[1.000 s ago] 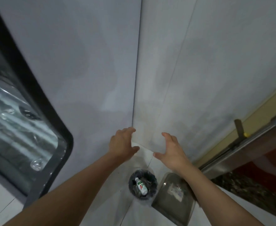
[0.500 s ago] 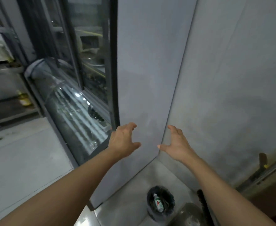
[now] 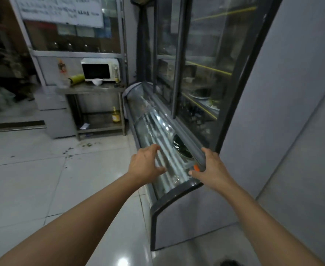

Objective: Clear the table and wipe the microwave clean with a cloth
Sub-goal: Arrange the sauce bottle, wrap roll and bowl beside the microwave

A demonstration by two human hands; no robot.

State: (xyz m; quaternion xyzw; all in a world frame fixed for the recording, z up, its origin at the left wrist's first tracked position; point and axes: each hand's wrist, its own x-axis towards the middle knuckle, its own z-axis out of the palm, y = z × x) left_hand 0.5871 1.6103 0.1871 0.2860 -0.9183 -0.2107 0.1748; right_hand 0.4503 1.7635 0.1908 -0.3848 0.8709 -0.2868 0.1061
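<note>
A white microwave (image 3: 99, 69) with a dark door stands far off on a steel table (image 3: 88, 89) at the back left. In front of it sit a small white bowl (image 3: 97, 81), a yellow-green rolled thing (image 3: 76, 78) and a clear container (image 3: 63, 81). My left hand (image 3: 145, 165) and my right hand (image 3: 209, 168) are both stretched out in front of me, fingers relaxed and spread, holding nothing. They hover in front of the near end of a glass display case (image 3: 167, 160), far from the table.
The tall glass-fronted display cabinet (image 3: 202, 77) runs along the right, next to a grey wall (image 3: 284, 112). A yellow bottle (image 3: 116, 116) stands on the table's lower shelf. Green scraps (image 3: 75, 148) lie on the white tiled floor (image 3: 23, 179). A dark bin edge (image 3: 229, 263) shows at the bottom.
The view has swung left from the wall corner and the bin to the room, bringing the microwave table into sight. Both hands stay raised, open and empty.
</note>
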